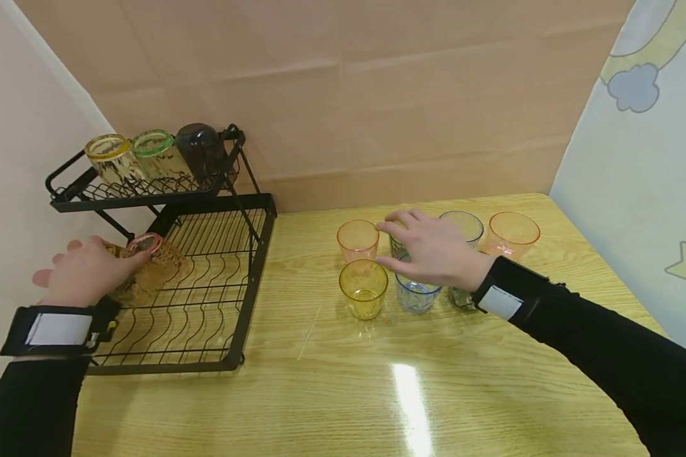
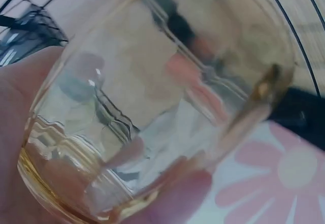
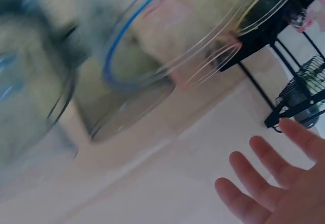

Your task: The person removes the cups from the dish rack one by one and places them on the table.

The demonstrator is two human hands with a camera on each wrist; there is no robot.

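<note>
On the lower tier of the black dish rack [image 1: 234, 330], at its left side, my left hand [image 1: 91, 270] grips an amber glass [image 2: 152, 107]. Beside that glass leans a pink glass [image 1: 170, 259], bottom up. My right hand [image 1: 437, 251] hovers over a group of glasses on the table, fingers spread and holding nothing. Under it are a blue-rimmed glass [image 1: 417, 299] and a dark green glass [image 1: 398, 250], both partly hidden. Left of this hand stand a yellow glass [image 1: 364, 304] and a pink-rimmed glass [image 1: 357, 244].
The upper tier bears an upturned yellow glass [image 1: 111, 162], green glass [image 1: 159, 155] and dark glass [image 1: 200, 152]. Behind my right hand are a dark-blue-rimmed glass [image 1: 465, 223] and an orange-pink glass [image 1: 513, 236]. A grey glass [image 1: 462, 299] shows below my right wrist. Walls border the table.
</note>
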